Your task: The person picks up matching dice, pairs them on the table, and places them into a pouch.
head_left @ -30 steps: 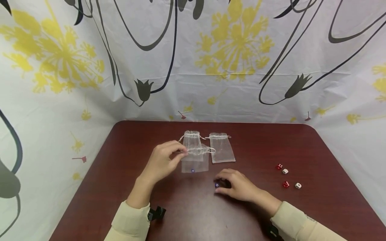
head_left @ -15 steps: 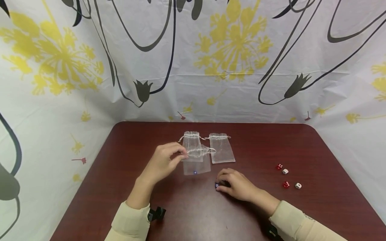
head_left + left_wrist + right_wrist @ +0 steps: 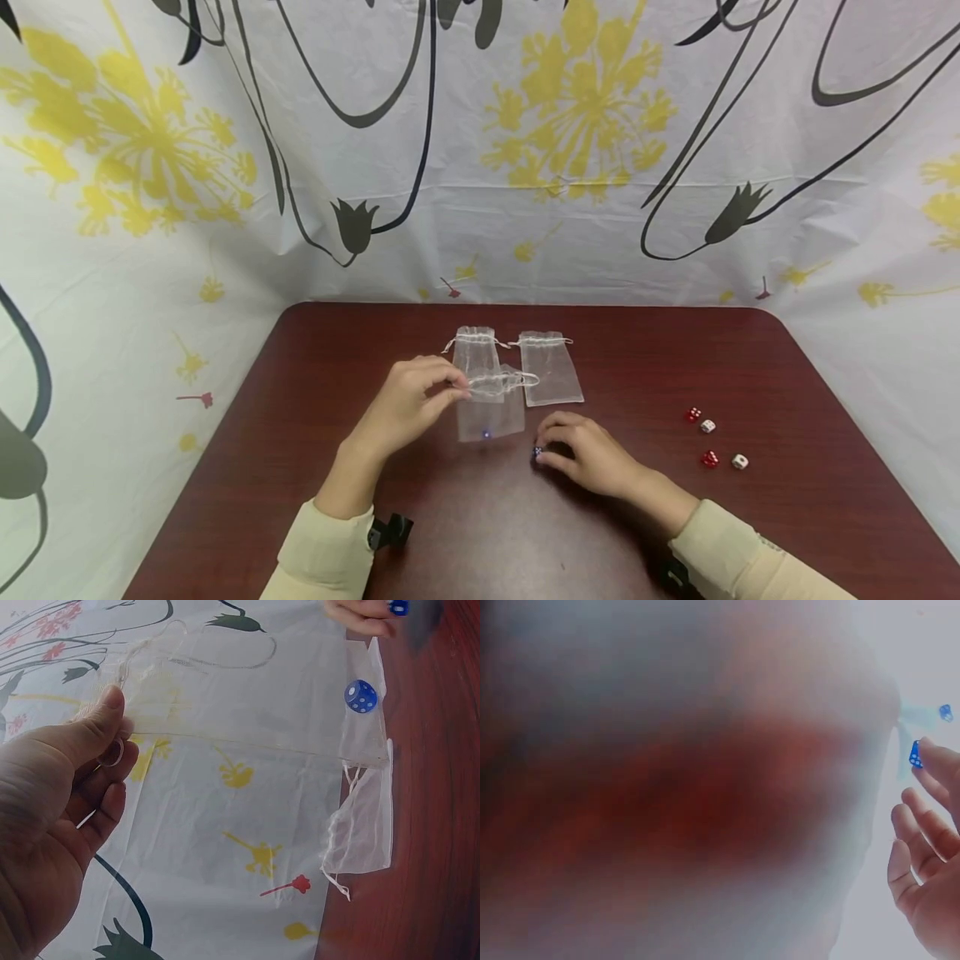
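My left hand pinches a sheer white drawstring bag near its corded mouth. Through the mesh, a blue die shows at the bag's bottom end. To the right of that bag, my right hand holds a second blue die between thumb and fingertips. Two more sheer bags lie flat behind: one partly covered by the held bag, the other to its right.
On the right side of the dark red-brown table lie two red dice and two white dice. A white patterned sheet hangs behind the table's far edge.
The held bag's lower end, with the die in it, has shifted slightly right and nearer to me. My right hand, its die pinched, has shifted slightly away from me.
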Demonstrator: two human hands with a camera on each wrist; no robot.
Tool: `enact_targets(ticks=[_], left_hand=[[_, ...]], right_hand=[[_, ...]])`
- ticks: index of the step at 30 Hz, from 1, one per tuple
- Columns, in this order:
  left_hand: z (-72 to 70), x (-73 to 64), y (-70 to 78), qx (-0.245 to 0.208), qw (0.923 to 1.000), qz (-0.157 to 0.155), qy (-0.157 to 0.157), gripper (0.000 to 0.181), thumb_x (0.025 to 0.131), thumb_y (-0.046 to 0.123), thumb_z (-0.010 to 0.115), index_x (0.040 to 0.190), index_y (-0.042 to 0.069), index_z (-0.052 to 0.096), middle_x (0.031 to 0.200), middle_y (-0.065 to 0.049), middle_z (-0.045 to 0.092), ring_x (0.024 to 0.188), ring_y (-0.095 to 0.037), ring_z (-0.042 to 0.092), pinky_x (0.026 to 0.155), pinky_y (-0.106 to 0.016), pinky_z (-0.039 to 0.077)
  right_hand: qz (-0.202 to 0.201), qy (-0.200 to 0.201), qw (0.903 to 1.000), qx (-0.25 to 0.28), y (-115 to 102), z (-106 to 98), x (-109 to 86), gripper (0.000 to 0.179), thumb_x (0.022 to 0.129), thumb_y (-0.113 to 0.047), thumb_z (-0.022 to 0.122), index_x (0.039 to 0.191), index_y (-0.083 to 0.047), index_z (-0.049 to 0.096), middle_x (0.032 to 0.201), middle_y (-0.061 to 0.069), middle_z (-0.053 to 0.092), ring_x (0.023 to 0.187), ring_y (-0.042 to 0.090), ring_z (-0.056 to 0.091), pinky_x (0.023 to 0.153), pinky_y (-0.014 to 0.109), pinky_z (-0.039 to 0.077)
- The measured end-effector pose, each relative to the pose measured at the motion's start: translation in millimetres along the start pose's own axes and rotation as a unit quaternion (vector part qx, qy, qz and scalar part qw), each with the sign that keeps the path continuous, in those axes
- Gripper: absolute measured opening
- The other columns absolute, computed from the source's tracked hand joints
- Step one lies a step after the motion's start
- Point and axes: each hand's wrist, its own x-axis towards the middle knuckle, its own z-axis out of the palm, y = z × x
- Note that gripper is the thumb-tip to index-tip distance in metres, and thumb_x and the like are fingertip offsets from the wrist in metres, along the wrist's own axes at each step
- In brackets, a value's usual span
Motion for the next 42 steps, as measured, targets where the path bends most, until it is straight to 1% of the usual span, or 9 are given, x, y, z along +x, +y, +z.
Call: enact_targets(ticks=[9,14,17,21,25,28,30,38,42], left_hand=[[0.8,-0.5,-3.8,0.005,1.0,0.007,-0.001,0.012,0.079,0.0,0.083,0.085,0.005,0.074,0.08,0.0,0.071,0.071,-0.011,0.06,0.064,-0.031,0.05],[0.4,-0.6,-4.0,0.009,0.9999,0.004,-0.004,0.011,0.081,0.002,0.083,0.085,0.006,0.074,0.08,0.001,0.071,0.071,-0.011,0.059,0.065,-0.028,0.048],[0.6,-0.3,-4.1,0.013,0.9999,0.002,-0.008,0.009,0.082,0.004,0.083,0.086,0.007,0.075,0.081,0.002,0.071,0.071,-0.01,0.059,0.065,-0.028,0.048],[2.5,-0.4,-5.2,0.016,0.9998,-0.003,-0.014,0.01,0.082,0.004,0.083,0.086,0.007,0.075,0.081,0.002,0.071,0.071,-0.01,0.059,0.066,-0.028,0.048],[4.5,-0.6,-3.8,0.017,0.9997,-0.01,-0.016,0.012,0.081,0.003,0.084,0.087,0.008,0.075,0.081,0.003,0.071,0.072,-0.01,0.059,0.067,-0.028,0.048],[5.6,-0.1,-1.8,0.015,0.9997,-0.011,-0.017,0.011,0.081,0.004,0.084,0.087,0.008,0.075,0.081,0.003,0.07,0.072,-0.012,0.06,0.067,-0.027,0.047],[6.3,0.4,-0.9,0.014,0.9997,-0.009,-0.018,0.011,0.081,0.005,0.084,0.087,0.008,0.076,0.08,0.003,0.07,0.072,-0.013,0.059,0.066,-0.027,0.047],[6.9,1.8,0.1,0.007,0.9998,-0.002,-0.017,0.007,0.085,0.011,0.082,0.087,0.008,0.076,0.08,0.004,0.07,0.073,-0.01,0.059,0.067,-0.027,0.046],[6.6,1.9,-0.1,0.006,0.9999,0.005,-0.009,0.01,0.082,0.006,0.084,0.087,0.008,0.076,0.08,0.003,0.07,0.072,-0.011,0.059,0.066,-0.027,0.047]], right_hand=[[-0.048,0.084,0.995,0.026,-9,-32,25.4,0.011,0.085,-0.009,0.082,0.093,-0.01,0.075,0.103,-0.002,0.069,0.096,0.013,0.067,0.08,0.036,0.057],[-0.074,0.122,0.9893,0.032,-17,-57,42.9,0.015,0.082,-0.005,0.083,0.095,-0.007,0.076,0.103,0.001,0.07,0.095,0.016,0.067,0.078,0.023,0.054],[-0.079,0.134,0.9873,0.031,-23,-72,53.5,0.016,0.082,-0.003,0.083,0.096,-0.008,0.075,0.104,0.002,0.07,0.074,0.01,0.062,0.064,0.012,0.047],[-0.088,0.15,0.9838,0.046,-32,-84,68.0,0.019,0.082,-0.001,0.082,0.097,-0.009,0.075,0.105,0.002,0.07,0.058,0.004,0.047,0.051,0.015,0.037],[-0.101,0.143,0.982,0.069,-43,-86,81.0,0.019,0.083,-0.002,0.081,0.099,-0.01,0.076,0.107,0.002,0.07,0.084,0.014,0.065,0.072,0.023,0.051],[-0.109,0.127,0.9832,0.074,-49,-82,87.4,0.015,0.085,-0.006,0.081,0.099,-0.01,0.076,0.108,0.0,0.07,0.107,0.021,0.066,0.092,0.033,0.052],[-0.111,0.118,0.9842,0.072,-52,-79,89.4,0.013,0.085,-0.008,0.082,0.097,-0.01,0.076,0.107,-0.001,0.07,0.107,0.021,0.065,0.094,0.035,0.051],[-0.11,0.119,0.985,0.059,-52,-74,89.0,0.014,0.085,-0.009,0.082,0.097,-0.01,0.076,0.106,-0.001,0.07,0.102,0.019,0.065,0.088,0.039,0.052],[-0.099,0.127,0.9849,0.063,-49,-76,85.9,0.017,0.085,-0.009,0.082,0.1,-0.01,0.076,0.107,-0.002,0.07,0.105,0.019,0.065,0.09,0.037,0.052]])
